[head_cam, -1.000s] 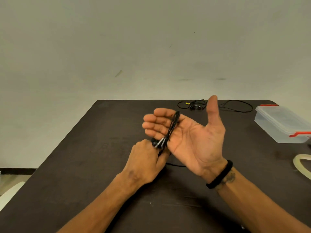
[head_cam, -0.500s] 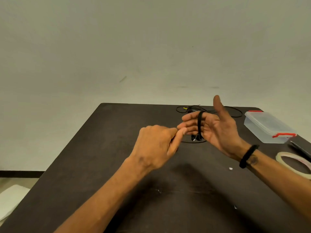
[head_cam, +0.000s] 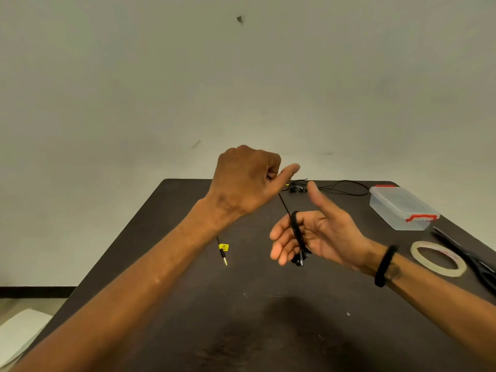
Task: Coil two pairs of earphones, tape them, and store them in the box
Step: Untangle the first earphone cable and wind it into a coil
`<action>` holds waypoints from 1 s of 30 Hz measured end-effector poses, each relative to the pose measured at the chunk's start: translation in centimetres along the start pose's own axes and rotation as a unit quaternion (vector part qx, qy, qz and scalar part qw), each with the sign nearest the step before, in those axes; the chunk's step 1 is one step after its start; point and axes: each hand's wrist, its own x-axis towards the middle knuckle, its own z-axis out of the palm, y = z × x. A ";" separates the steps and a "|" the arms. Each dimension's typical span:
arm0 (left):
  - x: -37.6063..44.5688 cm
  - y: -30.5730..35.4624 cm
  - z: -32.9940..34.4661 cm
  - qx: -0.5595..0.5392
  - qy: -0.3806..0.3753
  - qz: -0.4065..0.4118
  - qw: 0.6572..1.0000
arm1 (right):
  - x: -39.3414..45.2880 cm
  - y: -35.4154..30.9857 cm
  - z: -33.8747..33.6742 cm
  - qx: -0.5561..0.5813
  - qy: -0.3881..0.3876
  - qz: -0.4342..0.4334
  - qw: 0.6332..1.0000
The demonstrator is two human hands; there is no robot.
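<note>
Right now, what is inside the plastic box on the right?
The plastic box is closed, its lid clipped with red latches. Through the translucent walls nothing shows inside, though the far corner is unclear. The second earphones lie uncoiled behind it.

I sit at a dark brown table [head_cam: 188,304] set against a plain, pale wall [head_cam: 241,89]; pale floor [head_cam: 26,304] shows at left.

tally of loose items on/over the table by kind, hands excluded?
Black wired earphones: 2, one coiled round the right hand's fingers, one loose at the table's far edge
Clear plastic box with red clips: 1
Roll of clear tape: 1
Black-handled scissors: 1
Total: 5
</note>
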 end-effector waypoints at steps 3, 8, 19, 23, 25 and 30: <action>0.4 -0.1 0.5 -0.015 0.009 -0.028 0.999 | -0.3 0.2 1.5 0.031 -0.045 -0.010 0.998; -1.0 -0.8 3.1 -0.093 -0.022 -0.134 0.986 | -0.9 -1.0 3.9 0.165 -0.145 -0.063 0.974; -6.1 0.7 9.3 -0.314 -0.063 -0.256 0.912 | 2.0 -4.1 1.0 0.271 -0.026 -0.222 0.937; -7.2 1.4 9.1 -0.233 -0.138 -0.223 0.936 | 3.3 -3.9 -1.2 0.254 0.063 -0.238 0.935; -8.1 1.5 8.9 -0.222 -0.174 -0.231 0.931 | 3.7 -3.7 -2.2 0.236 0.096 -0.235 0.938; -8.6 2.0 6.9 -0.118 -0.215 -0.198 0.949 | 4.0 -2.4 -3.6 0.143 0.160 -0.188 0.959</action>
